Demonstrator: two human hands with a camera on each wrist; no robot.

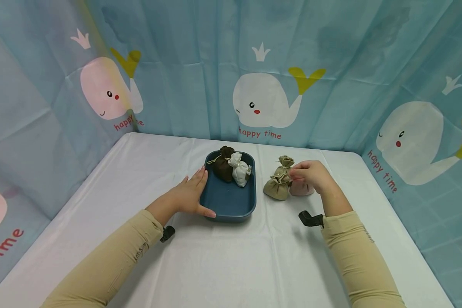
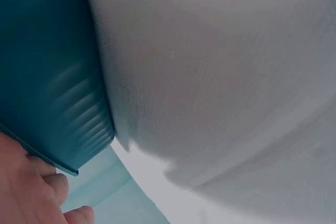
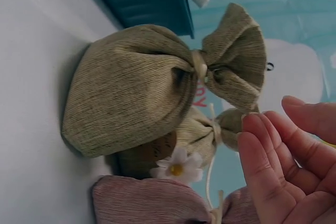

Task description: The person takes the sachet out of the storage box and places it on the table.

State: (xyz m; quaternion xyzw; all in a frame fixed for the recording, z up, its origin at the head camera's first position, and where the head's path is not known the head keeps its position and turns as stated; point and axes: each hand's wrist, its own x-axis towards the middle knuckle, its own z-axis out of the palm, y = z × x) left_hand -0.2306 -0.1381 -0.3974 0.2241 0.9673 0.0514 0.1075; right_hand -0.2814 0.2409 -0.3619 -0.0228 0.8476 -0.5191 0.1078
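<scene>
The left hand (image 1: pixel 186 194) lies nearest, fingers spread wide along the side of one blue tub (image 1: pixel 227 204). The right hand (image 1: pixel 312 174) hides the top of one pink bag (image 1: pixel 301 189); its fingers are narrowly parted, touch unclear. Just left of them are two olive bags, a front bag (image 1: pixel 276 191) partly covering a rear bag (image 1: pixel 286 161). Farther left, a white bag (image 1: pixel 240 176) overlaps a brown bag (image 1: pixel 222 171) inside the tub.
</scene>
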